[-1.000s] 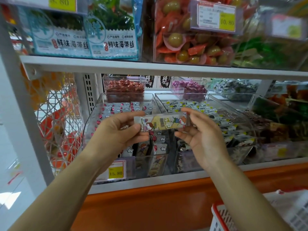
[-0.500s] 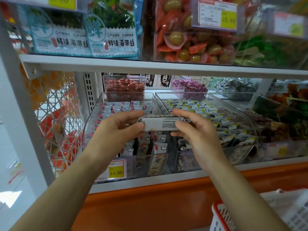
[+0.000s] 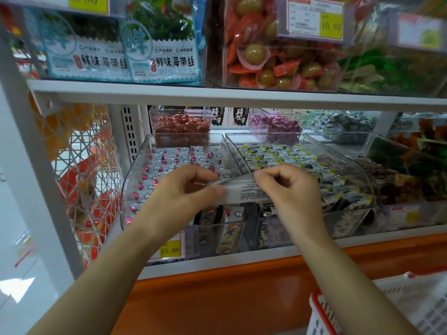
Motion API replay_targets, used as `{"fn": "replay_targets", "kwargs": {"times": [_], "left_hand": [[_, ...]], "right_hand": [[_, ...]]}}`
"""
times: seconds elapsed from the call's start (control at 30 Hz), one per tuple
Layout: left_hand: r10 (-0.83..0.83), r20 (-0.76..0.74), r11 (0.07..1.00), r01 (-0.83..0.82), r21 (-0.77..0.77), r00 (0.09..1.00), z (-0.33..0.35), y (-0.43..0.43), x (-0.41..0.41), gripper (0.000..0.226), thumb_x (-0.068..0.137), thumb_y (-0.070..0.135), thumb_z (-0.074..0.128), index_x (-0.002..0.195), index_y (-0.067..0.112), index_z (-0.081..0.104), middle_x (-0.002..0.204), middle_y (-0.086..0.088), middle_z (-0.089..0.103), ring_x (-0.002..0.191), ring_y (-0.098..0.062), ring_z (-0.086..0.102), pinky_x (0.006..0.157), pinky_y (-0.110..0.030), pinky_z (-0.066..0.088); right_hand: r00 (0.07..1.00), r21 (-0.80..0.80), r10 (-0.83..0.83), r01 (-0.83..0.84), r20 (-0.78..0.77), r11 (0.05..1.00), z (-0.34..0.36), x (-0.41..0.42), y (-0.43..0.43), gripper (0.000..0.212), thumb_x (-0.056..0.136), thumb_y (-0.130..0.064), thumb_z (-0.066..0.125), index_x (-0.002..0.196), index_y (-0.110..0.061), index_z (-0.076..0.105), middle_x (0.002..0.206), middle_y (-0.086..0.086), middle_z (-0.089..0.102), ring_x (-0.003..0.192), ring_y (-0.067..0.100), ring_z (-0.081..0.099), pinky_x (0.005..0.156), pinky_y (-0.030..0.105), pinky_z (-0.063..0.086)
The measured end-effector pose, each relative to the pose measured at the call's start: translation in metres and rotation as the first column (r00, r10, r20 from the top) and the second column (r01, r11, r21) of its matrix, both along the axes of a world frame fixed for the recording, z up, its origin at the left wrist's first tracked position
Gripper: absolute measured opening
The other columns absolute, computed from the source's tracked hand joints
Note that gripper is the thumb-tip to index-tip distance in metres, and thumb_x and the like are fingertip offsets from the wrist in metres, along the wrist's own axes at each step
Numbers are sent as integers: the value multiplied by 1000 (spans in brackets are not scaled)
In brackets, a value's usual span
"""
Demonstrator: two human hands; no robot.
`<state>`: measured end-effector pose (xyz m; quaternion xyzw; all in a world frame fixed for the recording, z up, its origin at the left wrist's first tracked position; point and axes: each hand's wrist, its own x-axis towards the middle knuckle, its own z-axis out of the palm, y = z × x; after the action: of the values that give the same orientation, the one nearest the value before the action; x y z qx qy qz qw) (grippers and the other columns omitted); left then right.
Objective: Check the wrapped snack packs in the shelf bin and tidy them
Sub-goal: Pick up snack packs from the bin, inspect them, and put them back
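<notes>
Both hands hold one small white wrapped snack pack (image 3: pixel 242 191) by its ends, just above the clear plastic bin (image 3: pixel 135 175). The left hand (image 3: pixel 180 194) pinches the left end and the right hand (image 3: pixel 290 189) pinches the right. This looks like checking. Next, it likely needs laying flat in the bin's rows.

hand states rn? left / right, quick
Left hand: closed, pinching the left end of the snack pack.
Right hand: closed, pinching the right end of the same pack.
</notes>
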<state>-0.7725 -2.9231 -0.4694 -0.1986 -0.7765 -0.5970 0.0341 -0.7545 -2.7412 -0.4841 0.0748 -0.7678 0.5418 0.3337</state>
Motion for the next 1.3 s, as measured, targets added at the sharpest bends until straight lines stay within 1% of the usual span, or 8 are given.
{"fn": "replay_targets", "kwargs": {"times": [0.2,0.4,0.57,0.67,0.83,1.07,1.17,1.3], "left_hand": [[32,-17,999,-33,-26,999,5,-3,-2,17,76,25,71,75,9,66,68,-6,65,51,-3,54,47,-12,44],[49,-48,994,-53,-93,998,6,-15,-6,22,78,30,68,60,17,68,59,-1,65,48,-2,55,50,-13,48],[-41,-17,997,40,-59,999,5,-12,-3,22,68,43,65,83,27,67,77,8,69,67,-2,64,62,-15,54],[-39,-41,992,34,-123,998,4,-13,-4,27,67,39,68,93,33,64,91,10,67,80,-3,64,74,-21,55],[-20,-52,995,15,-97,998,3,-15,-8,18,82,20,64,93,35,64,95,12,66,87,-2,63,74,-19,52],[13,-78,998,-18,-63,997,-3,-11,-10,18,89,16,57,103,26,64,91,6,68,79,0,64,66,-9,50],[115,-115,993,-115,9,987,-7,-8,-12,16,92,18,54,99,25,66,86,9,70,76,-2,66,67,-15,54],[197,-119,978,-186,94,973,-10,-4,-11,14,92,18,54,95,22,67,75,9,70,69,-5,68,60,-16,54]], "right_hand": [[998,25,58,-59,6,998,2,1,-1,13,82,-15,67,75,-26,70,66,-20,66,67,-4,61,57,6,42],[993,-2,110,-110,36,994,1,2,-3,21,83,-13,67,71,-30,69,70,-18,68,69,-3,62,58,10,47],[998,-42,55,-53,32,998,-1,0,-5,18,84,-17,66,73,-30,70,69,-16,68,69,-2,62,59,9,46],[965,-215,216,-182,148,959,2,-1,-1,24,86,-12,63,68,-22,74,71,0,72,73,15,69,61,25,57],[857,-295,426,-343,292,892,8,0,12,22,88,-6,57,73,-13,72,75,5,73,75,20,72,58,25,57],[863,-350,428,-326,270,878,1,0,13,19,86,-13,59,74,-12,73,77,9,73,73,21,71,55,25,57],[871,-429,454,-343,189,836,-6,-1,0,30,77,-32,62,94,-9,71,92,14,71,84,23,71,68,28,59],[917,-244,374,-335,139,910,-10,1,-13,40,74,-34,67,113,-34,59,103,20,61,92,19,69,84,31,56]]}}
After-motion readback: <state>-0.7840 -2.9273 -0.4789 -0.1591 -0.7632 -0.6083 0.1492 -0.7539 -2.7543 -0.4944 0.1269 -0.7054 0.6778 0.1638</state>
